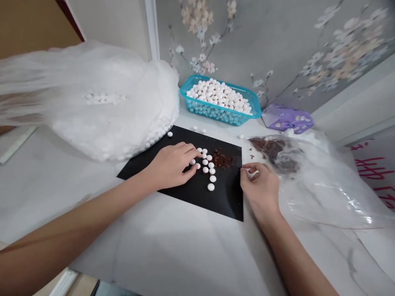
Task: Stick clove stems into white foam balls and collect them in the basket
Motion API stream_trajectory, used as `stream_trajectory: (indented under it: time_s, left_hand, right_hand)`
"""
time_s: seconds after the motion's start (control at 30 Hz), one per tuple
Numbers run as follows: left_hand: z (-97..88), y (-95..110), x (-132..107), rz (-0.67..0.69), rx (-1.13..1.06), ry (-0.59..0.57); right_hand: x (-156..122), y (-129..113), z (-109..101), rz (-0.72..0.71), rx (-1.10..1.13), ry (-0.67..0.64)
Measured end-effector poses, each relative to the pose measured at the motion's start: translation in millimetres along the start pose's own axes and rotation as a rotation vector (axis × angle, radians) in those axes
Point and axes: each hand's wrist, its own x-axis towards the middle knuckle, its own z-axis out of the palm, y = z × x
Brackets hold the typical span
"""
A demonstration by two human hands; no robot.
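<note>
Several small white balls lie in a loose cluster on a black sheet. My left hand rests over the left side of this cluster, thumb apart from the fingers, with fingertips at the nearest balls. Beside the cluster sits a small heap of reddish-brown flakes. At the sheet's right edge my right hand is closed in a pinch of thumb and forefinger; what lies between the tips is too small to make out.
Behind the sheet stands a blue plastic basket full of white balls. A large translucent bag of white balls bulges at the left. To the right lie a clear bag with brown flakes and a purple packet. A patterned wall rises behind.
</note>
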Motion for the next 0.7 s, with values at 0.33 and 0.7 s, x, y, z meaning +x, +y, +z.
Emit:
stream_trajectory:
  time_s: [0.33,0.7]
  left_hand:
    - [2.1,-1,0,0.151,-0.035,-0.026]
    - [-3.9,22,-4,0.096,-0.439,-0.058]
  right_hand:
    - [-2,-4,-3,0.011,0.011,-0.022]
    - [-3,-5,2,-0.171,-0.019,-0.118]
